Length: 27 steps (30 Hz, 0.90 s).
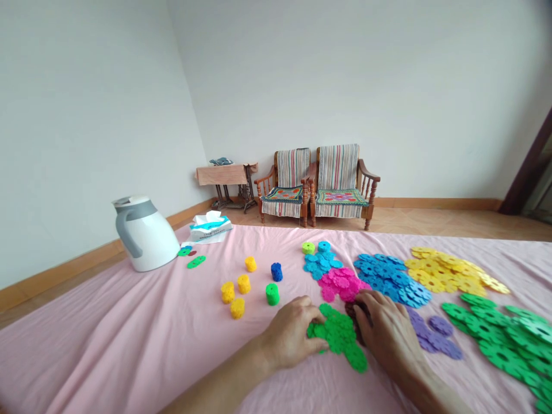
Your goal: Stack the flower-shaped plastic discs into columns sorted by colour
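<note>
My left hand (293, 333) is at the left edge of a pile of light green notched plastic discs (340, 330). Its thumb and fingers are bent around green discs there. My right hand (388, 328) reaches over a small group of dark brown discs (350, 310), fingers curled down onto them; the palm hides most of this group. Just beyond the hands lie pink discs (340, 283) and light blue discs (321, 264). Purple discs (435, 333) spread to the right of my right hand. A green disc stack (272, 294) stands left of my left hand.
Several yellow stacks (237, 308) and a dark blue stack (276, 272) stand on the pink cloth (142, 333). Larger blue (383, 276), yellow (452, 270) and green piles (509, 333) lie right. A white jug (150, 236) and tissue pack (210, 227) stand far left.
</note>
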Each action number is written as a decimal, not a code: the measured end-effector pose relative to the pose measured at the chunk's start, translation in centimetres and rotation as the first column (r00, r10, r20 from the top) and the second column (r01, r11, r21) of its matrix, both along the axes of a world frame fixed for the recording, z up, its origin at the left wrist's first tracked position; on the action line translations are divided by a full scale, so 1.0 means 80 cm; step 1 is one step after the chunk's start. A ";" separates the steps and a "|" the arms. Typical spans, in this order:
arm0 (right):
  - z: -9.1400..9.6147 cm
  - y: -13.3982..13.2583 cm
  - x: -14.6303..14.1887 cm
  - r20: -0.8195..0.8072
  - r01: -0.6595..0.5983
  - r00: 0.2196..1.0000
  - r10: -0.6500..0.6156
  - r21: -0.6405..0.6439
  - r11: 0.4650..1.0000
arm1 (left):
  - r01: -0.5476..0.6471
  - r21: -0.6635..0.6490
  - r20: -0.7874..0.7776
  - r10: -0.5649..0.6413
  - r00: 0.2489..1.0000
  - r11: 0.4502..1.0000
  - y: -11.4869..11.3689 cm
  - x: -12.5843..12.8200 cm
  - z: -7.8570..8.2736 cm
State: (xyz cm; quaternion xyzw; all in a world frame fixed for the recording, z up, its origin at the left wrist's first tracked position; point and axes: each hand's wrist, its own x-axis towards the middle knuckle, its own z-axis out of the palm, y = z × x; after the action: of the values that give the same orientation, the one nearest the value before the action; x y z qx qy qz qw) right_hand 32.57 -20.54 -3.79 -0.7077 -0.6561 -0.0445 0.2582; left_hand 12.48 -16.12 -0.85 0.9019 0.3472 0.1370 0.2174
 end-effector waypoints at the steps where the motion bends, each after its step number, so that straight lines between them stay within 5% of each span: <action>1: 0.000 0.000 0.000 0.003 -0.002 1.000 0.002 0.002 1.000 | -0.013 -0.007 0.003 0.013 1.000 1.000 -0.001 0.001 0.000; 7: 0.000 -0.001 -0.002 0.016 0.004 1.000 -0.004 0.005 1.000 | -0.018 0.034 0.067 0.016 0.998 0.999 0.010 -0.018 0.019; 13: 0.003 -0.002 -0.002 0.003 0.004 1.000 -0.004 -0.042 0.999 | -0.225 0.116 0.209 0.197 0.958 0.968 0.061 -0.077 0.041; 27: 0.002 -0.002 -0.001 -0.003 0.000 1.000 0.000 -0.037 0.999 | -0.230 0.146 0.108 0.215 0.971 0.962 0.084 -0.095 0.020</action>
State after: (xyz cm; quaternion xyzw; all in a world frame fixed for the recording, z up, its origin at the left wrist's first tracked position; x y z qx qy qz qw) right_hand 32.45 -20.70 -3.65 -0.7123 -0.6566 -0.0315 0.2460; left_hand 4.86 -9.37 0.72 0.8643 0.4241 0.2285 0.1446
